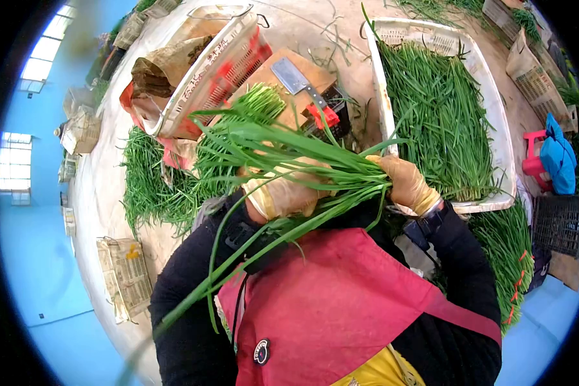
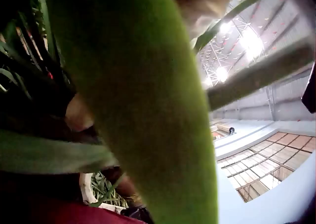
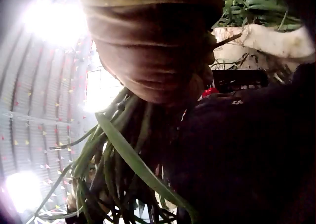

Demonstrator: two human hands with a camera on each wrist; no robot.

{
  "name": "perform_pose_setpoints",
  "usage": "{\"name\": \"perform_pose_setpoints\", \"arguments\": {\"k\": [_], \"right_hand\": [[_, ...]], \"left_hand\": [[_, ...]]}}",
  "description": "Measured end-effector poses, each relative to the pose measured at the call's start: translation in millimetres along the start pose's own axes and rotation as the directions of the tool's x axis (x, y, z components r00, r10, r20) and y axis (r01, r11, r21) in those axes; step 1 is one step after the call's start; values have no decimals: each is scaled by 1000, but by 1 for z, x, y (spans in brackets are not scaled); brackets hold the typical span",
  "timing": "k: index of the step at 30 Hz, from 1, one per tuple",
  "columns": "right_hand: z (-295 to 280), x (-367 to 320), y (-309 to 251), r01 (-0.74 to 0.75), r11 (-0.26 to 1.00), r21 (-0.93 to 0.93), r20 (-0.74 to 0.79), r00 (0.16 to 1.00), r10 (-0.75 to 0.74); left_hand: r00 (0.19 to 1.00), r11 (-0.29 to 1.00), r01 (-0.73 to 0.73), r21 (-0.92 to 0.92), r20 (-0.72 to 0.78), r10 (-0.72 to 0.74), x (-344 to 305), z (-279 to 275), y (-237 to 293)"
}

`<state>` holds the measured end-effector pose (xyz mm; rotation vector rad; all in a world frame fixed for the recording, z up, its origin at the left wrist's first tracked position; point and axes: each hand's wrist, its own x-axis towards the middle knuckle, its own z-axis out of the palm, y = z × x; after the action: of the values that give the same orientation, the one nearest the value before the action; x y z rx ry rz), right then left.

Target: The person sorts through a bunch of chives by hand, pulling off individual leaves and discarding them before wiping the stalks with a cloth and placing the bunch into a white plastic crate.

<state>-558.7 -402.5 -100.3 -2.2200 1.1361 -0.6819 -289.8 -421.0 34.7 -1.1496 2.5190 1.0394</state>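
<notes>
A loose bunch of long green garlic chives (image 1: 341, 166) lies across both gloved hands in the head view, its leaves fanning left and toward the lap. My right hand (image 1: 406, 185) grips the gathered end of the bunch, and stalks stick out below that glove in the right wrist view. My left hand (image 1: 289, 188) is among the leaves farther along, touching them; its fingers are mostly covered by leaves. One broad leaf (image 2: 143, 105) blocks much of the left wrist view. Just beyond the hands, a cleaver (image 1: 291, 76) lies on a wooden board (image 1: 315, 67), beside chives with pale ends (image 1: 264, 100).
To the right, a white crate (image 1: 383, 83) holds chives in a thick layer. A red-marked white crate (image 1: 206, 77) stands at left, with loose chives (image 1: 151, 177) on the floor nearby. Red ties (image 1: 325, 116) lie near the cleaver handle. Tied chives (image 1: 505, 251) rest by my right elbow.
</notes>
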Motion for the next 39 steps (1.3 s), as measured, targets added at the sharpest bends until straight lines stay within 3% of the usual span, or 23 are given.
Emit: {"name": "perform_pose_setpoints", "arguments": {"k": [1,3,4,5,6,8,12,15,16,17,19,23,25,27,30,34,37,39], "right_hand": [[0,0,2,-4,1000,8,-9,1000,4],[3,-1,10,-9,1000,24,-29,1000,10],[3,-3,13,-51,995,83,-73,996,58],[-1,-5,16,-131,981,142,-31,990,137],[-10,-7,9,-154,981,120,-28,987,158],[-12,-10,9,-178,979,100,-36,983,182],[-7,-8,11,-136,985,109,-84,986,146],[-4,-12,20,-117,991,63,-107,987,124],[-5,-12,21,-113,992,53,-121,986,118],[-5,-12,20,-109,992,54,-129,985,116],[-5,-10,18,-104,993,59,-143,983,111],[-3,-6,15,-155,983,101,-98,982,164],[-2,-5,16,-130,986,102,-98,985,140],[-2,-3,15,-113,989,96,-91,988,122],[-3,0,10,-106,992,63,-80,991,111],[-2,5,0,-130,990,48,-56,990,133],[4,5,2,-116,993,-4,-84,990,115],[5,4,4,-134,991,16,-72,988,135]], "left_hand": [[993,978,-114,177,-23,120,-2,0,-4],[935,803,-302,514,-5,355,-13,0,-22],[920,799,-309,515,-51,389,-20,3,-34],[996,990,-80,-119,-49,75,-29,8,-45],[968,689,145,-711,-43,-248,-39,14,-56],[889,490,384,-782,170,-426,-60,-13,-32],[900,461,347,-817,152,-409,-80,-14,-27],[842,501,374,-780,60,-536,-109,-23,-36],[834,450,303,-840,5,-552,-121,-22,-38],[762,413,308,-857,-37,-647,-133,-20,-42],[694,336,211,-918,-101,-712,-153,-21,-44],[717,309,-254,-917,-392,-576,-169,10,-65],[716,244,-378,-893,-449,-535,-155,20,-67],[681,176,-346,-922,-375,-629,-130,24,-58],[781,197,-325,-925,-380,-496,-99,20,-38],[875,97,-330,-939,-343,-342,-72,16,-24],[925,165,-210,-964,-251,-286,-53,26,-28],[920,203,-222,-954,-274,-280,-52,25,-21]]}}
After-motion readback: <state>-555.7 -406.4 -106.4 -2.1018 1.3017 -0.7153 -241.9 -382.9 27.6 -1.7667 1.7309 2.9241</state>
